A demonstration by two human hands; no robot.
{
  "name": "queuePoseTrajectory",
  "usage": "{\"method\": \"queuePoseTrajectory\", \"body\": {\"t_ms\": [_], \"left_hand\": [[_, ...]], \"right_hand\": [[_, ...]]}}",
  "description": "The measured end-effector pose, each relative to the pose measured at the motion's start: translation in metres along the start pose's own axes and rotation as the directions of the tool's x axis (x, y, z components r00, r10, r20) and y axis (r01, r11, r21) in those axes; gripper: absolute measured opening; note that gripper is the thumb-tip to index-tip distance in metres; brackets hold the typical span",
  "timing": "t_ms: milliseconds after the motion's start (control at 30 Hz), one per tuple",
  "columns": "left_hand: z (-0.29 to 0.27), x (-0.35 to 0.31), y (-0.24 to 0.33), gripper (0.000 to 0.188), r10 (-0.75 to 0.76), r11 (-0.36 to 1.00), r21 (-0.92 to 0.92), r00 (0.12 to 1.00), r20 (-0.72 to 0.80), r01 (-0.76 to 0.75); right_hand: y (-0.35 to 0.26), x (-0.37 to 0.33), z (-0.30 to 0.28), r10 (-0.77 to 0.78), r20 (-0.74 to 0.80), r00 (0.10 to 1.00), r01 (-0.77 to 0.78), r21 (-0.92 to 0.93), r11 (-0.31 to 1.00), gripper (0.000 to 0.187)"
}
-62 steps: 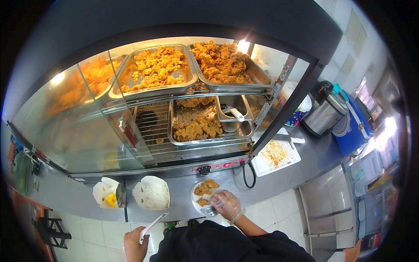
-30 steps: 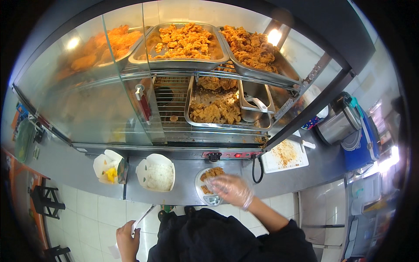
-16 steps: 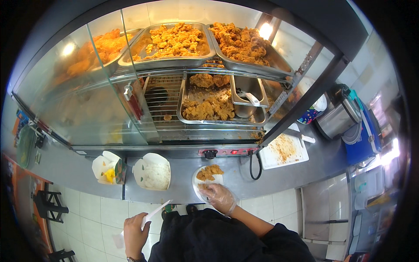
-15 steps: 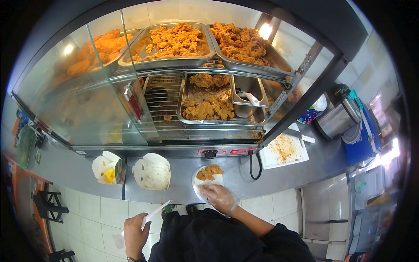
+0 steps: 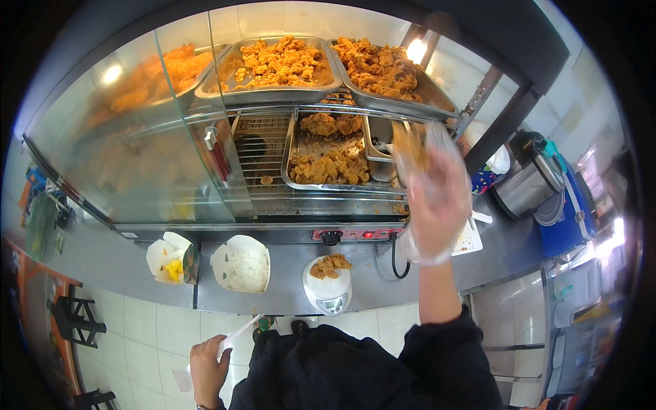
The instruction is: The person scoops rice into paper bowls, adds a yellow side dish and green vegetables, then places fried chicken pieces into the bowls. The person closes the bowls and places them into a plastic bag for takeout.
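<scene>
Head view: blurred right hand point(image 5: 439, 198) seems closed around 1 fried piece point(image 5: 412, 146), probably light and crumbly, best pinched across its sides; left hand point(image 5: 209, 365) grips a white utensil point(image 5: 240, 331).

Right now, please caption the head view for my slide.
Gloved right hand holds fried food at the display cabinet; more sits on the white scale.

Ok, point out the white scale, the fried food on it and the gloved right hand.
White scale point(image 5: 329, 287), head view: bare platform.
Fried food point(image 5: 331, 266), head view: its middle.
Gloved right hand point(image 5: 441, 205), head view: middle, motion-blurred.
</scene>
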State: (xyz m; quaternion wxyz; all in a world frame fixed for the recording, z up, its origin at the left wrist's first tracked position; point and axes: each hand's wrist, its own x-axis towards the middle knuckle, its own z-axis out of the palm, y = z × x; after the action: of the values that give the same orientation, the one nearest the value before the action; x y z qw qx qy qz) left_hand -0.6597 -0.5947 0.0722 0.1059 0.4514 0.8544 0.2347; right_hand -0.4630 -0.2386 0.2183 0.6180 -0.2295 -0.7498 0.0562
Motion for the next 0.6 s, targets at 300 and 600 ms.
{"method": "queuePoseTrajectory", "body": {"t_ms": [300,600], "left_hand": [[-0.007,0.008,0.015,0.026,0.059,0.997,-0.038,0.997,-0.041,-0.061],[-0.003,-0.015,-0.022,0.027,-0.116,0.993,-0.008,0.991,-0.073,0.115]], "right_hand": [[-0.024,0.127,0.116,-0.231,0.373,0.899,0.387,-0.425,0.819,0.036],[0.008,-0.091,0.047,-0.096,0.797,0.596,-0.03,0.141,0.99,0.034]]}}
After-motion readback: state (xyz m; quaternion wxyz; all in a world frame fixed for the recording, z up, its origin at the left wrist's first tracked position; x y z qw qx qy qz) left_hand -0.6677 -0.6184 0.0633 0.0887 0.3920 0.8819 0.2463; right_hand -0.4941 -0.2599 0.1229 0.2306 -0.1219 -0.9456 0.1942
